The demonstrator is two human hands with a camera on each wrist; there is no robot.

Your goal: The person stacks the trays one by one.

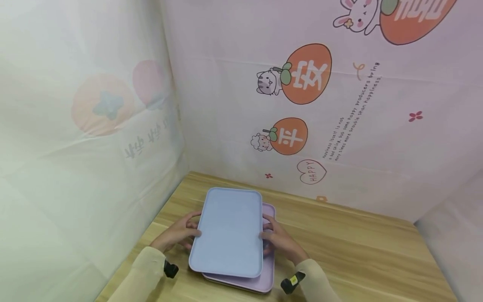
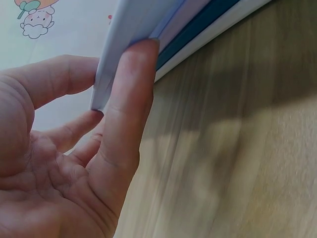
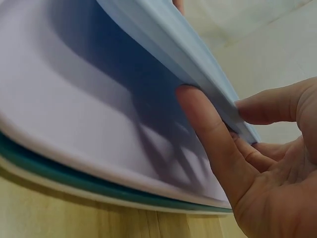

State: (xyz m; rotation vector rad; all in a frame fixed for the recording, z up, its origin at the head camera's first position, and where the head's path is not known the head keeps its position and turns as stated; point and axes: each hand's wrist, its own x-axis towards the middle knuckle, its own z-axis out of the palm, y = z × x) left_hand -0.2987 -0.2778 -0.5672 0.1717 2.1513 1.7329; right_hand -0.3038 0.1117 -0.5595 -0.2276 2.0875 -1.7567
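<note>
A light blue rectangular tray (image 1: 230,230) with a low rim is held by both hands over a stack of trays. My left hand (image 1: 179,233) pinches its left edge, thumb on the top side and fingers beneath. On the opposite edge, my right hand (image 1: 280,240) grips it the same way. Directly under it lies a lilac tray (image 1: 268,270), partly covered and sticking out to the right and front. Below that, the wrist views show a teal tray (image 2: 198,30) and a whitish tray (image 3: 74,187) at the bottom. In the right wrist view, a gap separates the blue tray from the lilac one.
The stack sits on a wood-grain table (image 1: 351,251), toward its left side. White cloth (image 1: 75,188) hangs along the left, and a printed cloth (image 1: 226,105) with cartoon fruit and animals hangs behind. More pale cloth (image 1: 453,235) borders the right. Each wrist carries a small black camera (image 1: 289,285).
</note>
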